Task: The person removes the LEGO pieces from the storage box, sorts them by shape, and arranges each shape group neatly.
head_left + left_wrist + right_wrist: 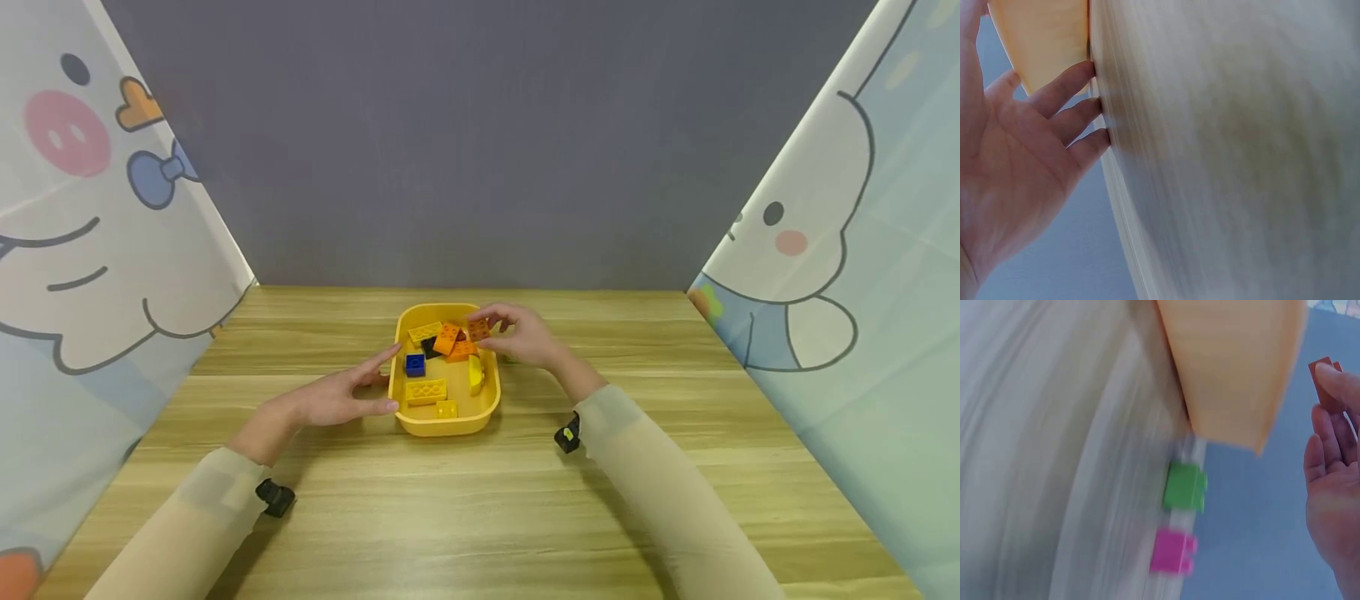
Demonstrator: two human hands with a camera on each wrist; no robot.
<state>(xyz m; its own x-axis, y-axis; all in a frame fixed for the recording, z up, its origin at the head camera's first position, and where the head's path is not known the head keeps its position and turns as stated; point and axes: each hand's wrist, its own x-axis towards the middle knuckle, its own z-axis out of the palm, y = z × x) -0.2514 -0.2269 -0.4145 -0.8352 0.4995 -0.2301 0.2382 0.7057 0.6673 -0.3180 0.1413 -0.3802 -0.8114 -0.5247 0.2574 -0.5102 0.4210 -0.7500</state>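
Observation:
A yellow plastic tub (pixel 447 427) stands on the table and holds several toy bricks. My left hand (pixel 339 398) lies along the tub's left side, fingers spread and fairly straight, fingertips right at the rim. Over the tub's back right corner, my right hand (pixel 522 335) pinches a brownish-orange toy brick (pixel 478 330) between thumb and fingers. The right wrist view has the same brick (pixel 1327 384) raised beside the tub wall (pixel 1229 375). Inside are orange bricks (pixel 447 338), a blue brick (pixel 416 364), a long yellow brick (pixel 426 392) and a rounded yellow piece (pixel 476 375).
The right wrist view shows a green brick (pixel 1183 486) and a pink brick (pixel 1172 551) on the table outside the tub. A wood-grain table (pixel 465 517) runs back to a dark grey panel (pixel 472 150). Cartoon-printed cloths (pixel 97 208) hang on both sides.

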